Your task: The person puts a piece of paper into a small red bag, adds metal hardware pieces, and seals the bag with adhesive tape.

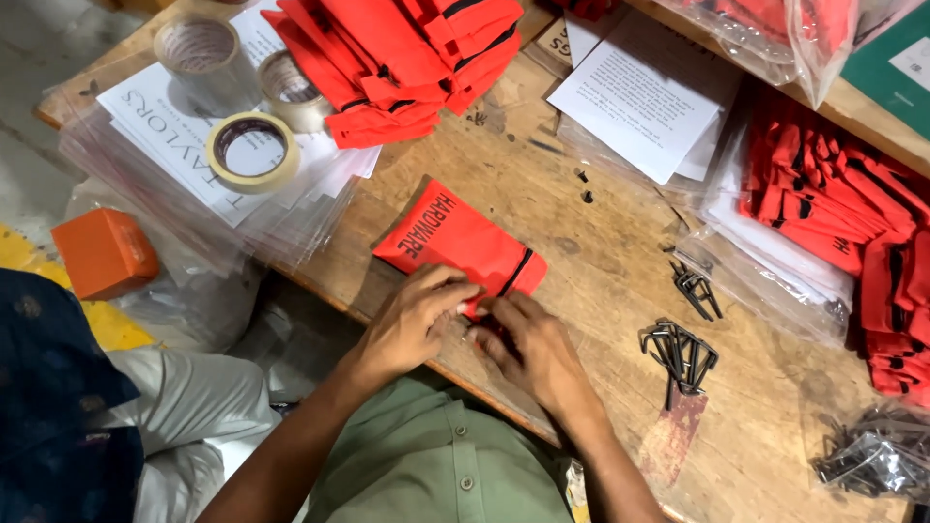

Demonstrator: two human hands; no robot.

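This is a small packing workshop. A scuffed wooden worktop [581, 252] carries stacks of red fabric pouches [407, 58], 3 rolls of tape [254, 150], clear plastic bags [765, 281], printed paper sheets [639, 97] and heaps of dark hex keys [683, 353]. A bare concrete floor [39, 58] shows beside it.

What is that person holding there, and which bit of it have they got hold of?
Both hands, the left hand and the right hand, pinch the near end of a flat red pouch that lies on the wooden table. Nothing else is held.
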